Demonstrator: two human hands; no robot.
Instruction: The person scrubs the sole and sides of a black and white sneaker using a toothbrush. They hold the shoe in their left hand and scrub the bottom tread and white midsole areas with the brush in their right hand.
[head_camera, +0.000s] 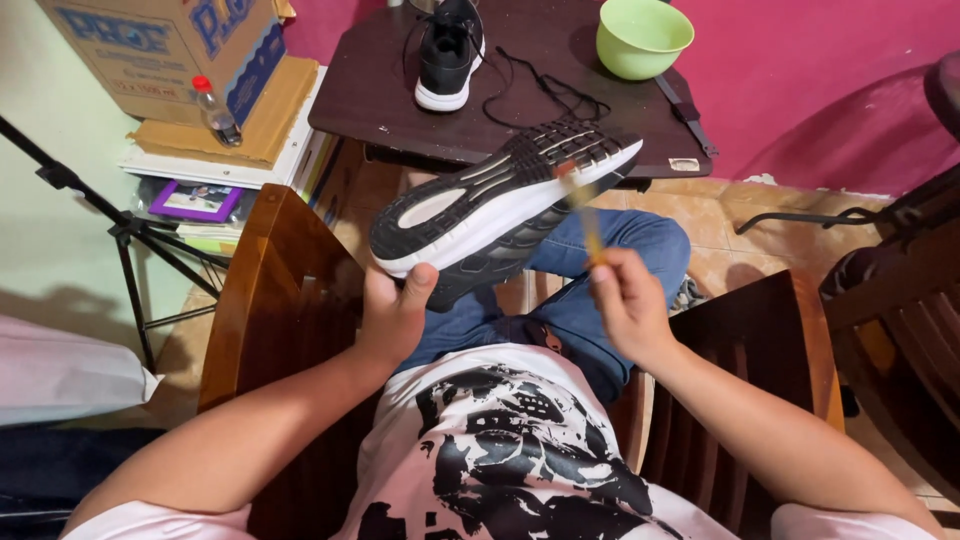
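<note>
- your left hand (395, 310) grips the heel end of a black sneaker (505, 200), fingers closed around it, thumb up against the white sole edge.
- the sneaker is held sole-up above your lap, toe pointing up and to the right, over the near edge of the dark table (370, 100).
- your right hand (625, 300) is pinched shut on a thin yellowish brush (585, 215), blurred; its tip reaches the sole near the toe end.
- on the table stand a second black sneaker (448, 55), upright, loose black laces (545, 95) beside it, and a light green bowl (643, 37) at the far right.
- you sit in a wooden chair (275, 290); a cardboard box (165, 45) and a small bottle (215, 112) sit on a stack at the left.
</note>
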